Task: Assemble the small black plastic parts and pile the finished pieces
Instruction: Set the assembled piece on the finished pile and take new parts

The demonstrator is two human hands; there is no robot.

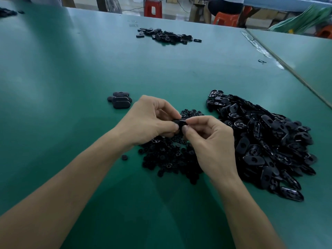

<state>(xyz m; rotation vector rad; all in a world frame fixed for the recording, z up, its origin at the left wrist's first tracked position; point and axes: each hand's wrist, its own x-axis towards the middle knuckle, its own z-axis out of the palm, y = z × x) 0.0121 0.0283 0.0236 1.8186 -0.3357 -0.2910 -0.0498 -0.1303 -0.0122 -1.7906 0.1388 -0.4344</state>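
Observation:
My left hand (150, 121) and my right hand (210, 139) meet above the green table, both pinching one small black plastic part (179, 122) between thumb and fingers. Under the hands lies a heap of small round black pieces (170, 159). A big heap of larger oblong black shells (265, 141) spreads out to the right. To the left of my left hand sits a small pile of closed oblong pieces (120, 100). One loose round piece (124, 157) lies by my left wrist.
Another heap of black parts (167, 35) lies at the table's far side. A seam with tape (265, 49) runs along the right, joining a second table. Red stools (153, 8) and a seated person (224, 6) are beyond the far edge.

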